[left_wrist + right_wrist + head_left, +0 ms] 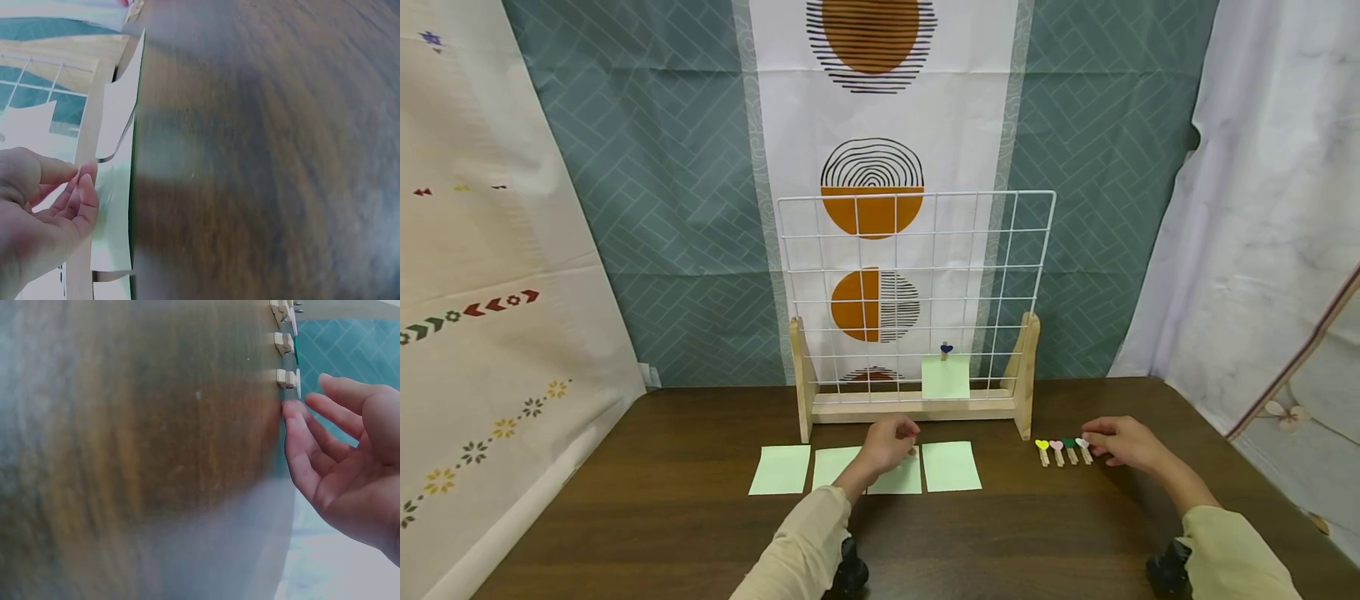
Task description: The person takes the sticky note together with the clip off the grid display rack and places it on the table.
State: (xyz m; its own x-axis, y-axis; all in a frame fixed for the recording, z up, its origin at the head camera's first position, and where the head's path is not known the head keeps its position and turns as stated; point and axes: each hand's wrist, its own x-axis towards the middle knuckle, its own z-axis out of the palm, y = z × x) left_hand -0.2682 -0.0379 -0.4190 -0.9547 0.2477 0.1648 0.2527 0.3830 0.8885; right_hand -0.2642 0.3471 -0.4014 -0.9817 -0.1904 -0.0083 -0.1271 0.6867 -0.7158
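Several pale green paper notes lie in a row; the left hand [887,443] is over the third note [895,481]. In the left wrist view its fingertips [87,172] are bent and close together at that note's corner, beside the fourth note [952,467]. No note is seen lifted between them. To the right, the right hand [1123,442] reaches to the end of a row of small wooden clothespins with heart tops. Its fingertips are right beside the white-heart clothespin [1084,450], thumb and fingers apart in the right wrist view, around nothing.
A white wire grid [917,250] in a wooden stand [917,408] is behind the notes. One green note [946,379] hangs on it from a blue-heart clothespin [945,351]. Yellow [1042,450], pink [1057,450] and green [1071,450] heart clothespins lie left of the white one.
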